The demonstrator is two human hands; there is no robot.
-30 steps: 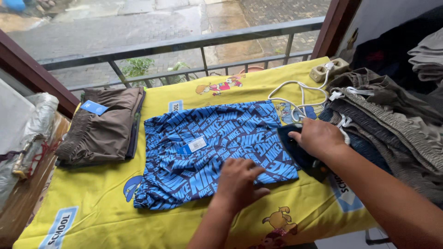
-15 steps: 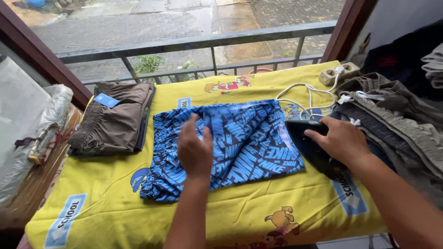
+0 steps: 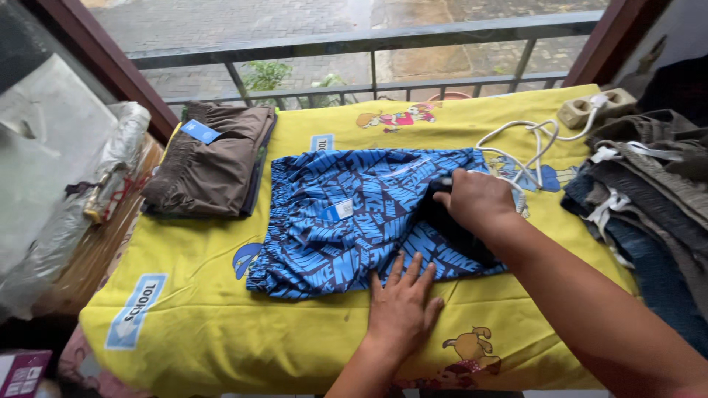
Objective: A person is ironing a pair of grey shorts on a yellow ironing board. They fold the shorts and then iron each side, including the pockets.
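Blue patterned shorts point(image 3: 339, 221) lie spread flat on a table under a yellow printed cloth point(image 3: 221, 332). My left hand point(image 3: 402, 306) presses flat, fingers apart, on the near hem of the shorts. My right hand point(image 3: 479, 199) is closed on a dark, iron-like object point(image 3: 453, 232) that rests on the right part of the shorts. Most of that object is hidden under the hand. A white cord point(image 3: 531, 144) runs from there to a beige power strip point(image 3: 590, 109) at the far right corner.
Folded brown shorts point(image 3: 214, 162) sit stacked at the far left of the table. A pile of grey and dark clothes point(image 3: 649, 191) fills the right side. Clear plastic wrapping point(image 3: 66, 199) lies at the left. A metal railing point(image 3: 369, 55) stands beyond the table.
My right hand has slid left with the dark object, onto the shorts. My left hand has dropped from the middle of the shorts to their near hem.
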